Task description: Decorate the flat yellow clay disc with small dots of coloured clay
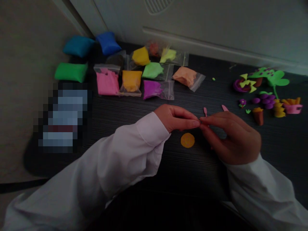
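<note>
My left hand (pixel 179 118) and my right hand (pixel 233 136) meet at their fingertips above the dark table (pixel 149 118). Both are closed in a pinch; whatever lies between the fingertips is too small and hidden to name. Just below them a flat orange clay disc (pixel 187 140) rests on the table. Beyond the right hand lie two pink modelling tools, a thin one (pixel 205 111) and a broader blade (pixel 224 108), each partly covered by the fingers.
Bags of coloured clay, including pink (pixel 107 81), purple (pixel 152 89) and peach (pixel 185 76), line the back left. Small clay models, such as a grape bunch (pixel 267 100) and a pink basket (pixel 293 108), stand right. A blurred-out screen (pixel 64 115) lies left. A pale panel (pixel 216 29) borders the back.
</note>
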`<state>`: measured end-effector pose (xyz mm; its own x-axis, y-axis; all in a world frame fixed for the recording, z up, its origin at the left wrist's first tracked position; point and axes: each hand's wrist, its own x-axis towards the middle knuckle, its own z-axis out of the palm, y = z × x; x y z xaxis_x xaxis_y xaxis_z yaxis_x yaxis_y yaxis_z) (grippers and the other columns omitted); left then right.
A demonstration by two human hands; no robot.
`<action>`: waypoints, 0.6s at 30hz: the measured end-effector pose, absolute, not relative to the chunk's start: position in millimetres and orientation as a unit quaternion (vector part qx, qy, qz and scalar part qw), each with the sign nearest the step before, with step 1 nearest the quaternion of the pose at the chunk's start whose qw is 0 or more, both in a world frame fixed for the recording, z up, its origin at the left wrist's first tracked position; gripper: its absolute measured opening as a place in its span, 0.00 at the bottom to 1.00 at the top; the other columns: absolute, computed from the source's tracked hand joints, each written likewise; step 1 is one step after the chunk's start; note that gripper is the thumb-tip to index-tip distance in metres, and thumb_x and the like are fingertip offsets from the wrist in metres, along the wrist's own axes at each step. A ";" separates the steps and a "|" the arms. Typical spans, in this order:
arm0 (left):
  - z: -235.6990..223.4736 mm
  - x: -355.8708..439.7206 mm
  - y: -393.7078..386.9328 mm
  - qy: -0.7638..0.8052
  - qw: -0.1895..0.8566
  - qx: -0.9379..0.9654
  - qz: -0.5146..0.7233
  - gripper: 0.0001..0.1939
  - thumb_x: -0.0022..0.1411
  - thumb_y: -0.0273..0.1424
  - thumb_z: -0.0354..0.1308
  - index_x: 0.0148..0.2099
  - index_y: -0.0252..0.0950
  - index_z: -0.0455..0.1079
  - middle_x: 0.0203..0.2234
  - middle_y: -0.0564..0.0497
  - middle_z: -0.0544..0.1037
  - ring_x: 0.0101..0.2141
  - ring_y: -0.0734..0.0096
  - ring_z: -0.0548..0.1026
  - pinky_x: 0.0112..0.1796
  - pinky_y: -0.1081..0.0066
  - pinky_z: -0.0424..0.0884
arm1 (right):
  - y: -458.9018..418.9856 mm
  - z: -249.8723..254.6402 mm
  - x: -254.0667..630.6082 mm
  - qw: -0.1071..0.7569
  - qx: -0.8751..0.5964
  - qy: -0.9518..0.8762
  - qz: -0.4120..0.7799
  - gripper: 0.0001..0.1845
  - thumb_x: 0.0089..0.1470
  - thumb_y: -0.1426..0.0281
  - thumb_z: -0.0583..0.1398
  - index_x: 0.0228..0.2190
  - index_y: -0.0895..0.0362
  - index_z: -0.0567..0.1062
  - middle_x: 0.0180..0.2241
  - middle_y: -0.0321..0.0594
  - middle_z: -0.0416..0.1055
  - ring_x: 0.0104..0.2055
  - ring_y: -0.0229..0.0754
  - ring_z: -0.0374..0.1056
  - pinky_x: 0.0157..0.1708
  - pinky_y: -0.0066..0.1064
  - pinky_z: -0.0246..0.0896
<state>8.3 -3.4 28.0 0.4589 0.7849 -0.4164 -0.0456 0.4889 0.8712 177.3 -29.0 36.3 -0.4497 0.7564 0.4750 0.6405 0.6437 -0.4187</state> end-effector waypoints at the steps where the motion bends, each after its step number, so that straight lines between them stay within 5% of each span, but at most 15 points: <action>1: 28.7 7.9 -3.3 0.440 0.743 0.422 0.275 0.05 0.42 0.28 0.60 0.26 0.31 0.71 0.12 0.58 0.66 0.16 0.86 0.59 0.18 0.81 0.53 | -29.0 36.1 177.5 0.324 -0.410 -0.848 0.089 0.11 0.43 0.74 0.59 0.33 0.55 0.71 0.29 0.37 0.72 0.30 0.37 0.68 0.37 0.33 0.63; 6: 22.4 8.0 -2.6 0.429 0.735 0.436 0.293 0.08 0.43 0.30 0.60 0.27 0.31 0.71 0.13 0.57 0.66 0.17 0.85 0.59 0.18 0.79 0.53 | -27.6 35.5 178.2 0.329 -0.409 -0.846 0.094 0.10 0.43 0.74 0.58 0.32 0.54 0.72 0.28 0.36 0.72 0.30 0.37 0.68 0.38 0.34 0.63; 18: 17.3 7.6 -4.3 0.338 0.754 0.439 0.353 0.15 0.49 0.37 0.54 0.36 0.31 0.71 0.32 0.47 0.71 0.29 0.77 0.65 0.24 0.77 0.59 | -23.5 29.7 181.1 0.344 -0.439 -0.826 0.083 0.09 0.42 0.75 0.59 0.30 0.56 0.71 0.27 0.36 0.71 0.29 0.37 0.66 0.39 0.35 0.62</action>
